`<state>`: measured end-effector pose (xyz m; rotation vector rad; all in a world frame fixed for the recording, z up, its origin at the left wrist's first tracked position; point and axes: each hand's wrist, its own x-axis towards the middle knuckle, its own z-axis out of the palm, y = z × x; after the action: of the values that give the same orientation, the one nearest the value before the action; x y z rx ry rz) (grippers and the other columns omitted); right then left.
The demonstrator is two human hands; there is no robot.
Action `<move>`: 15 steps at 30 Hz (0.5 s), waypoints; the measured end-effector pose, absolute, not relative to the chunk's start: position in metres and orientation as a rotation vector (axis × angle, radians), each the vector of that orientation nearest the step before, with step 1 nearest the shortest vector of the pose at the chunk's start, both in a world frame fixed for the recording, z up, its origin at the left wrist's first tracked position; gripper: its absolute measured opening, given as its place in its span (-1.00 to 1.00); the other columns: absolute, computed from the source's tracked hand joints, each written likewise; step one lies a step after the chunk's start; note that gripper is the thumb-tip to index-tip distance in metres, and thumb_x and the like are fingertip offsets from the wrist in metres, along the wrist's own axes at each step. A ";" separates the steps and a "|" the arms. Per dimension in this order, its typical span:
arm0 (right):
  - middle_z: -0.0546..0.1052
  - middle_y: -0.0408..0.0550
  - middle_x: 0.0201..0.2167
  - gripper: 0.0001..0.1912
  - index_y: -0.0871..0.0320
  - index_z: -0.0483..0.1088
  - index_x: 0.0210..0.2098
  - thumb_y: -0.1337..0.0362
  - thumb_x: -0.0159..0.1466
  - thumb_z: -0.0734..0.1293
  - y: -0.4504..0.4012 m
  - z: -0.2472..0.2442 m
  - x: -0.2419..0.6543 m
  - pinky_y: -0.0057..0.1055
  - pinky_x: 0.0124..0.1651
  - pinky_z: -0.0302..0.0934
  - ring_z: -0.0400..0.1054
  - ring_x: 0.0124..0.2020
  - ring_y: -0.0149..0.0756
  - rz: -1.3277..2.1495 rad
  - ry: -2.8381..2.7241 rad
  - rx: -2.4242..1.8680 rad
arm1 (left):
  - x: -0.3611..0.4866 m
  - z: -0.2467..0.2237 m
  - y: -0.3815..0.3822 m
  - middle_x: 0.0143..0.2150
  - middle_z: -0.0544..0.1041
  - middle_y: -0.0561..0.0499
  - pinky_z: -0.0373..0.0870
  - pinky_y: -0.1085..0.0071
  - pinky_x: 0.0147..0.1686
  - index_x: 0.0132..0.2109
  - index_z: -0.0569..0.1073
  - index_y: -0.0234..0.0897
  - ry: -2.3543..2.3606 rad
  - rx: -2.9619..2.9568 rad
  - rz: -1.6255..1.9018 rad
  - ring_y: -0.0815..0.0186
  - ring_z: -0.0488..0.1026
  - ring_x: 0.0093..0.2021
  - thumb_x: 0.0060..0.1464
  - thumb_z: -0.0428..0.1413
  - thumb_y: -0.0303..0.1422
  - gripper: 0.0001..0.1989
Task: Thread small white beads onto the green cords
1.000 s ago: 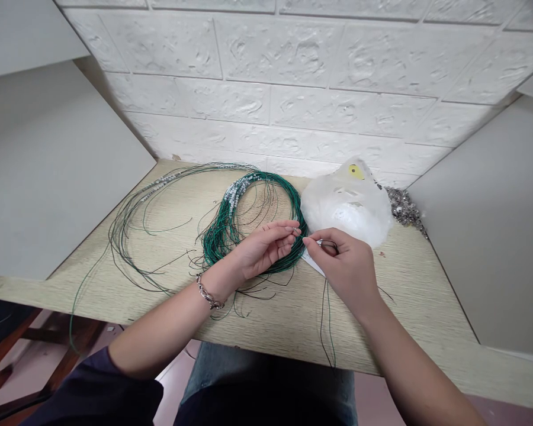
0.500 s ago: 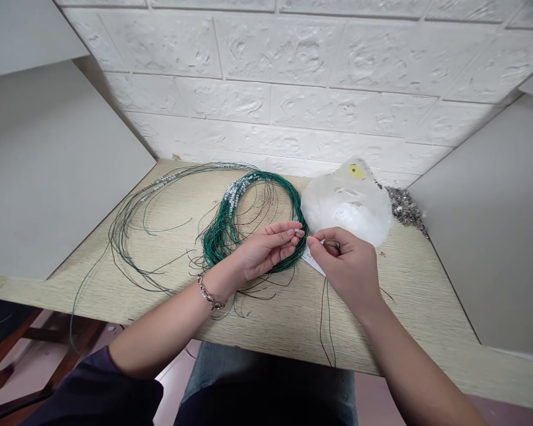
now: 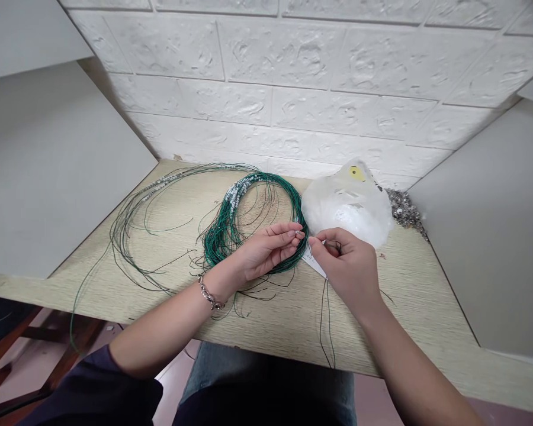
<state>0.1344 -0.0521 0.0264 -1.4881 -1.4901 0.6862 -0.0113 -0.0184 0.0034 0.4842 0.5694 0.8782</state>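
Note:
My left hand [image 3: 269, 251], palm turned up, pinches a small white connector [image 3: 297, 233] between thumb and fingertips. Just to its right, my right hand [image 3: 350, 263] has thumb and forefinger closed on thin wires; their tips are too small to make out. A dark and a green wire [image 3: 330, 331] hang below that hand past the table's front edge. Behind my left hand lies a thick coil of green wires [image 3: 215, 242] with many white connectors along its upper left.
A looser wire bundle [image 3: 118, 236] curves along the left, one strand drooping over the edge. A clear plastic bag [image 3: 350, 210] sits against the wall, beside a pile of small metal parts [image 3: 406, 210]. White paper [image 3: 314, 265] lies under my right hand. Grey panels [image 3: 488, 225] flank the table.
Both hands stay almost in place, with the connector and wires still pinched. Only a slight shift of the whole view shows.

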 end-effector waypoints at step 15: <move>0.06 -0.31 -0.78 -0.86 0.19 0.32 -0.58 0.25 0.03 0.28 -0.052 0.027 0.134 -0.59 -0.68 -0.13 -0.09 -0.72 -0.58 0.679 -1.514 -1.502 | -0.012 0.001 -0.018 -0.40 0.50 0.00 0.40 0.63 -0.33 -0.31 0.48 -0.39 0.585 0.497 0.872 0.53 0.44 -0.43 0.01 0.01 -0.63 -0.82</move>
<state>0.1337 -0.0516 0.0272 -1.5023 -1.5136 0.6791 -0.0115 -0.0178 0.0009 0.4966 0.5853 0.8717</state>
